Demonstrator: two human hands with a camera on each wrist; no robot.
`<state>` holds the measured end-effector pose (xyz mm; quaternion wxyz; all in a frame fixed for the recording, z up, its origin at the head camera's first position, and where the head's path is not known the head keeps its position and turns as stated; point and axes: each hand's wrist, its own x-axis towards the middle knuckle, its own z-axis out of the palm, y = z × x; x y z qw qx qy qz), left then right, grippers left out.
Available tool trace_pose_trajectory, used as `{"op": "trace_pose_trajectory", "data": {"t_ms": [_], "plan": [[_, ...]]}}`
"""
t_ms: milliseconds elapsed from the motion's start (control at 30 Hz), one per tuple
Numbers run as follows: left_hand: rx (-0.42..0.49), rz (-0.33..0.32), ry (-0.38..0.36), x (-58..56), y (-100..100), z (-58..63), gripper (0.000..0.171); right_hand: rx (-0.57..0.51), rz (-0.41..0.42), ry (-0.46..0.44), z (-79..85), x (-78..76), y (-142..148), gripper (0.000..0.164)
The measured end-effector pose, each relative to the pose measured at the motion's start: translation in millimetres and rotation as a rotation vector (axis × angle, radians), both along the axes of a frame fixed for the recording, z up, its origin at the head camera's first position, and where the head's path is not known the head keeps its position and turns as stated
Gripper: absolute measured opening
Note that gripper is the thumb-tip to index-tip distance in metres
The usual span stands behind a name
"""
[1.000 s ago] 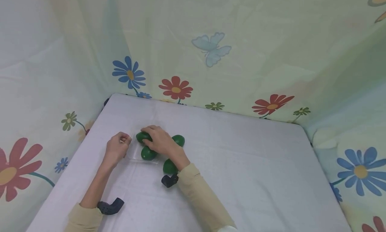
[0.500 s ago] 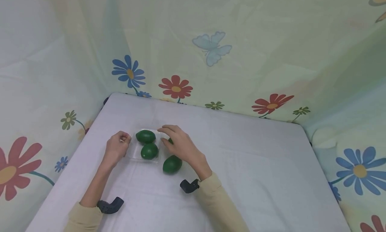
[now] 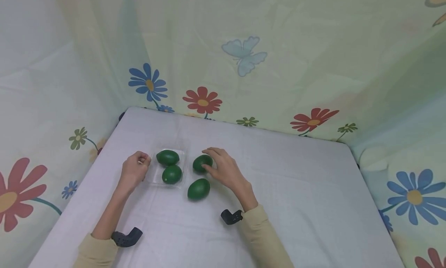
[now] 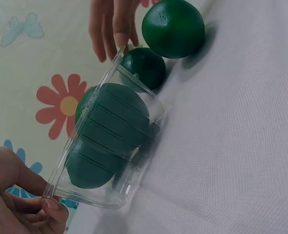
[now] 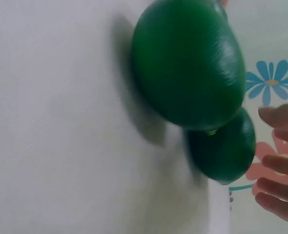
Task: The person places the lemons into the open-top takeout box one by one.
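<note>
My left hand (image 3: 134, 168) pinches the left rim of a clear plastic container (image 4: 92, 195) between thumb and fingers. Two dark green limes lie inside it, a far lime (image 3: 167, 158) and a near lime (image 3: 172, 174). Right of the container, a third lime (image 3: 201, 164) rests on the cloth, partly covered by my right hand (image 3: 226, 168). That hand hovers over it with fingers spread, thumb apart from the other fingertips; in the right wrist view the fingers stand off the fruit. A fourth lime (image 3: 199, 189) lies nearer to me, closest to the right wrist camera.
A white cloth (image 3: 296, 190) covers the table. Flowered curtains (image 3: 278, 59) stand along its back and sides. A dark curved device (image 3: 127, 237) is strapped to the left wrist, and a similar device (image 3: 231, 217) to the right.
My right hand has let go of the far lime in the container and moved right, to above the lime outside it. The left hand and container have stayed in place.
</note>
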<state>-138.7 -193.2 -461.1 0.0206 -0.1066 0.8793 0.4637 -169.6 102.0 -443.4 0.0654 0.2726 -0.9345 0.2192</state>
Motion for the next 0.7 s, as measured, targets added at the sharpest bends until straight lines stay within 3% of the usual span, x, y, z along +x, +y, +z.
{"op": "trace_pose_trajectory", "data": {"t_ms": [367,700], "plan": [[-0.005,0.005,0.013,1.8,-0.5,-2.9,0.028,0.005,-0.009,-0.136,-19.3,-5.0,-4.2,0.059],[0.000,-0.001,0.020,-0.7,-1.2,-4.7,0.027,0.016,0.003,-0.174,-26.9,-8.4,-9.2,0.054]]}}
